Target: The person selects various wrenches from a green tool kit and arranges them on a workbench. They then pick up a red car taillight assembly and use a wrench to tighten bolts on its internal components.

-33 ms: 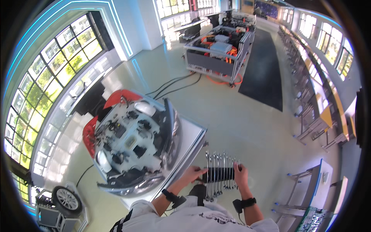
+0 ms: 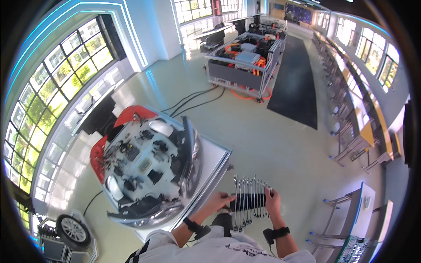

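A black wrench rack [image 2: 258, 202] holds several silver combination wrenches [image 2: 237, 212] side by side, standing upright in front of my body. My left hand [image 2: 220, 201] grips the rack's left end, thumb and fingers closed on it. At the opposite end my right hand [image 2: 272, 201] is also closed on the rack, beside the shorter wrenches. The wrenches grow shorter from left to right. Both wrists wear black straps with small dark boxes.
Left of my hands stands a white table [image 2: 212, 163] bearing headlights, mirrors and red panels. A wheel [image 2: 73, 229] is at lower left. A wheeled frame [image 2: 234, 75] with orange cables stands ahead, beside a dark mat [image 2: 294, 83]. At right is a white bench [image 2: 363, 204].
The view has shifted slightly, so the room's objects sit a little further left and lower. Both hands keep their hold on the wrench rack.
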### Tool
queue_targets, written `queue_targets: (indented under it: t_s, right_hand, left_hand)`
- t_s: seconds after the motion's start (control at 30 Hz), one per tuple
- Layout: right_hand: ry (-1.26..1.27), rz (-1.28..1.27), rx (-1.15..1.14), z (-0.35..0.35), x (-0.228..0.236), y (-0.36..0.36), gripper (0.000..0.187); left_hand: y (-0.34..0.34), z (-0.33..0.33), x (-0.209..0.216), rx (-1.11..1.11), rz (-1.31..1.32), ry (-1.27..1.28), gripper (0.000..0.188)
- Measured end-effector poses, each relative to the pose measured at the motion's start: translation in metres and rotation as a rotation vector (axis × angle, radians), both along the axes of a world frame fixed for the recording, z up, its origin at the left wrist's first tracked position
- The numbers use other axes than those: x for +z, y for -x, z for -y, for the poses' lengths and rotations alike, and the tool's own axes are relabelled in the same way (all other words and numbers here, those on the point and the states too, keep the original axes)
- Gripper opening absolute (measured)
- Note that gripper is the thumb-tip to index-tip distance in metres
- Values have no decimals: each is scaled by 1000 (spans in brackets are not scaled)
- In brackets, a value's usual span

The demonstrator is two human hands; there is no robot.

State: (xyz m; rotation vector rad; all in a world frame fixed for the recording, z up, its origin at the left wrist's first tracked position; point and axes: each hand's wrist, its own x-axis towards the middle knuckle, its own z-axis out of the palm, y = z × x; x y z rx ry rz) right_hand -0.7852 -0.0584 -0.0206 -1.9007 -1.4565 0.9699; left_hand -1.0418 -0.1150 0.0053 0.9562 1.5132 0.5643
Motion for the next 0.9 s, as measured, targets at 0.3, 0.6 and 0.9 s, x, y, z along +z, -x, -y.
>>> queue_targets:
  t_s: [0.3,0.6,0.9]
  right_hand:
    - [190,207,-511,-4,-20,-93,68]
    - [399,-66,-778,79,-45,-244,73]
    - [149,-433,-1107,167,-7,-414,56]
  left_hand:
    - [-112,-104,1,-519,237,-22,41]
    - [-283,-118,13,-937,137,-4,43]
    - [-532,-118,20,-1191,40,-141,45]
